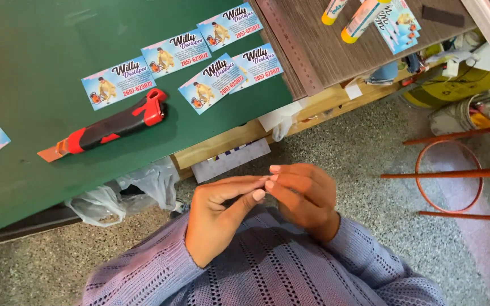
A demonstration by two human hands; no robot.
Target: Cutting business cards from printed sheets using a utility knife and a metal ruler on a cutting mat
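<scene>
Green worktop (41,85) held cards (119,83) and a cutter (109,126); left hand (216,218) and right hand (304,198) met fingertip to fingertip — contents indiscernible.

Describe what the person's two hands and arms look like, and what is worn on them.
Both the left hand and the right hand are bare: no gloves and no visible rings. The fingernails are short and unpainted. Both arms wear the sleeves of a lilac knitted sweater with an open, ribbed pattern of small holes, reaching the wrists.
</scene>
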